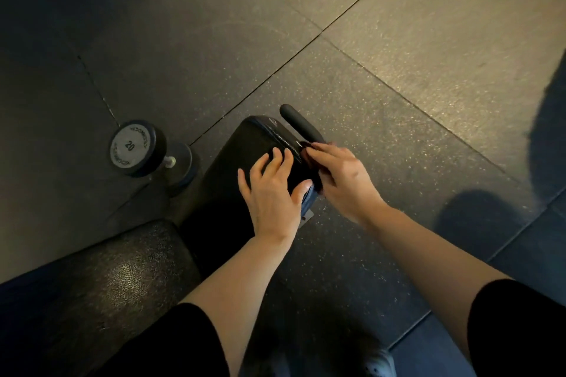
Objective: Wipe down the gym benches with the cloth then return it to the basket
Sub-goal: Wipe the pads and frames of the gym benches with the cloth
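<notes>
A black padded gym bench (242,144) runs away from me in the middle of the view, with a second pad section (116,278) at the lower left. My left hand (272,193) lies flat on top of the far pad with its fingers spread. My right hand (340,177) grips a dark cloth (309,159) against the pad's right side edge. Only a small dark reddish part of the cloth shows past the fingers. A black handle bar (295,121) sticks out at the bench's far end, just beyond my right hand.
A dumbbell (144,151) marked 20 lies on the rubber floor to the left of the bench. Dark shadows fall on the floor at the right. My shoe (376,361) shows at the bottom edge. No basket is in view.
</notes>
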`<state>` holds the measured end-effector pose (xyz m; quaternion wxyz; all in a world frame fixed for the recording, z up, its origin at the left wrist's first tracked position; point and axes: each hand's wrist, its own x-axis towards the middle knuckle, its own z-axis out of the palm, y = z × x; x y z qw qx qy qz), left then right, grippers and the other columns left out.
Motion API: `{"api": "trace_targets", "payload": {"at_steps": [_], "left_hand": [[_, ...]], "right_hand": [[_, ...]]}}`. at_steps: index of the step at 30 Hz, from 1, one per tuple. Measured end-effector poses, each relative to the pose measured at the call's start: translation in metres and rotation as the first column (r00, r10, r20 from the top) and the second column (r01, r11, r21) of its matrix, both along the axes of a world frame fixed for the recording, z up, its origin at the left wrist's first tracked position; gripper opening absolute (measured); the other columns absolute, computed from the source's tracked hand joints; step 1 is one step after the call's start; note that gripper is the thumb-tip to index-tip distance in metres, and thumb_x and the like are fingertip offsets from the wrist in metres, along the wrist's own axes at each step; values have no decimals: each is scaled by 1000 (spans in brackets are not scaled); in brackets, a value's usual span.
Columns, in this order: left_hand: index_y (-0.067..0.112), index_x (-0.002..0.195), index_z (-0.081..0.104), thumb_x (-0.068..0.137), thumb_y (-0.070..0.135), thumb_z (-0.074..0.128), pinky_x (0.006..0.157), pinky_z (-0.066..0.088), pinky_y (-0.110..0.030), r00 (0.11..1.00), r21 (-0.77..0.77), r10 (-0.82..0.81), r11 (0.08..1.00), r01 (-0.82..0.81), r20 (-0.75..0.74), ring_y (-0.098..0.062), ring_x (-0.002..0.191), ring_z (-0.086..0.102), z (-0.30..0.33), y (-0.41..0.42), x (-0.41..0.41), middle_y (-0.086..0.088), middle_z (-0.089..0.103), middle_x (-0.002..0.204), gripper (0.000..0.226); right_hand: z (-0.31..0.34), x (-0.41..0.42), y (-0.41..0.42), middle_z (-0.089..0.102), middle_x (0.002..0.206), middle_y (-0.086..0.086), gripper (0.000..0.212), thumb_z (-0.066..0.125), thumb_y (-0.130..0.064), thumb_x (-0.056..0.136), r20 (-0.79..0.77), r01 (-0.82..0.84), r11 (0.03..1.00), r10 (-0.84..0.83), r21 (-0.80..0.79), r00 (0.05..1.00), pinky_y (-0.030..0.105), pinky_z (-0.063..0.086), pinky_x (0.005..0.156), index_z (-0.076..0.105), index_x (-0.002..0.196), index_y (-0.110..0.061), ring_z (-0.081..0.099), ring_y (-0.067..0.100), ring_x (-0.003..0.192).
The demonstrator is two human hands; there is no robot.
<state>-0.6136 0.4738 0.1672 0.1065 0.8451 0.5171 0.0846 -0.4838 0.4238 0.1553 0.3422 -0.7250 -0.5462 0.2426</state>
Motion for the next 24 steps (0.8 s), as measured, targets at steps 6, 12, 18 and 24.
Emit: {"api": "trace_targets", "payload": {"at_steps": [6,12,18,24], "left_hand": [[20,139,50,87,39,65,113,18,-60,999,-11,15,1000,-15,41,-26,134,43,-9,-1,-3,-4,50,144,57],[19,137,52,84,37,69,110,26,-61,1000,-32,-12,999,12,18,-27,129,50,-6,1,-6,-6,51,142,59],[17,136,54,78,39,75,111,21,-59,999,7,-50,999,50,-12,-26,124,53,0,5,-9,-8,55,139,65],[11,140,47,80,44,72,113,23,-58,996,-40,78,996,-76,40,-27,129,47,1,11,-2,-12,47,144,74]], "right_hand": [[10,6,51,59,129,15,43,55,5,86,-13,-2,997,1,-82,1000,25,32,100,58,128,-5,51,32,121],[24,8,28,60,132,10,52,55,14,82,-25,-18,983,14,-181,1000,27,32,106,63,127,-10,51,30,125],[22,10,47,59,133,9,50,53,11,86,-17,-32,966,28,-255,999,31,31,109,62,129,-13,50,28,126],[24,14,35,60,132,10,55,52,15,80,20,-42,961,50,-273,999,34,35,104,63,128,-10,51,33,120]]}}
